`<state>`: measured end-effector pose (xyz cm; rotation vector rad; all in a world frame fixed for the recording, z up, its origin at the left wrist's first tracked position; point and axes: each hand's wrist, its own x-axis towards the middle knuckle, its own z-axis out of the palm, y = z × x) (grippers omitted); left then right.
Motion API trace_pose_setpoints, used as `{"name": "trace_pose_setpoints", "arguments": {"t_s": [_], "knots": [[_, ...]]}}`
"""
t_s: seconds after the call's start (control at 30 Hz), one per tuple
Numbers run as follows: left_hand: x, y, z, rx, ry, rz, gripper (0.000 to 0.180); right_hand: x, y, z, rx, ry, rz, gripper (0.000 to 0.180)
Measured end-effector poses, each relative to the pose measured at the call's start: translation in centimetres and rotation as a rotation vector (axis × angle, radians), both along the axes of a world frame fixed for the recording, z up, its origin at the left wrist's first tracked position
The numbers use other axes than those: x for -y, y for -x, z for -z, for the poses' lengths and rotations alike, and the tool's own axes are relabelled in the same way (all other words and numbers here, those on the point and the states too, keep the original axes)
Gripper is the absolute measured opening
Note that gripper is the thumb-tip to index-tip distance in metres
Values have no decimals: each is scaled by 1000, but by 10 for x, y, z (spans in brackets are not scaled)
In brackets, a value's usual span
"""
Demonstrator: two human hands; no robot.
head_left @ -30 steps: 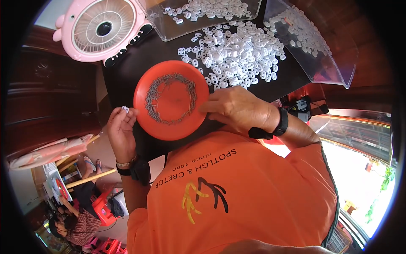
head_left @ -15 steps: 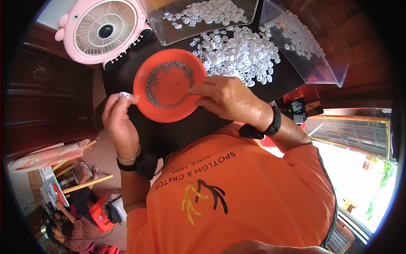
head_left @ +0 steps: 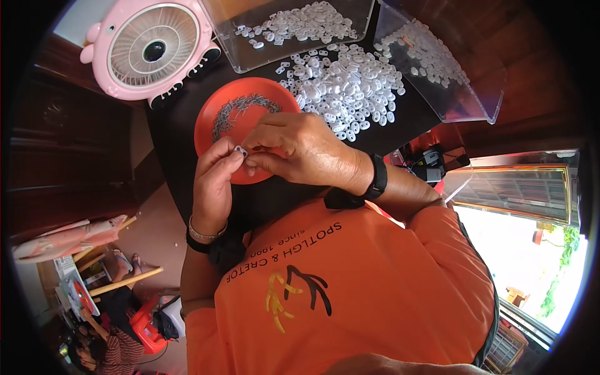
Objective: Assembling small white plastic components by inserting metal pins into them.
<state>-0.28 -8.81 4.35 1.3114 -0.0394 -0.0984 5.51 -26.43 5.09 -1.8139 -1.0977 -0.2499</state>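
My left hand (head_left: 214, 187) pinches a small white oval plastic piece with two holes (head_left: 241, 151) between thumb and fingertips. Close against that piece, the fingers of my right hand (head_left: 309, 150) are pressed together; whatever they hold is too small or hidden to make out. Both hands are over the near part of a round orange-red plate (head_left: 207, 112). Many thin grey metal pins or screws (head_left: 226, 117) lie in a ring on the plate, partly covered by my hands. Beyond my right hand, a heap of similar white oval pieces (head_left: 353, 87) spreads over the dark table.
A clear plastic bin (head_left: 247, 62) with more white pieces stands at the back, and a second clear bin (head_left: 469, 103) tilts at the right. A pink animal-shaped fan (head_left: 100, 69) is at the far left. Another person (head_left: 119, 350) sits low at the left, near a red stool (head_left: 147, 328).
My right hand has left the ring of metal pieces and come toward me and leftward. My left hand has moved right with the white piece, so the two hands now meet over the plate.
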Motion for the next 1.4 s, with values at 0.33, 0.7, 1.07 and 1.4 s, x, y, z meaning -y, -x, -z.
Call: {"name": "trace_pose_setpoints", "arguments": {"t_s": [0.33,0.7,1.07,1.4], "knots": [[-21,-13,6,170,-119,-192,18,14,-43,-19,172,290,118,12],[-33,-16,25,154,-112,-191,18,-30,-54,19,294,722,40,10],[-34,-16,27,193,-99,-190,17,-52,-59,39,382,918,54,11],[-26,-12,26,159,-82,-174,18,-29,-54,13,-437,196,7,14]]}}
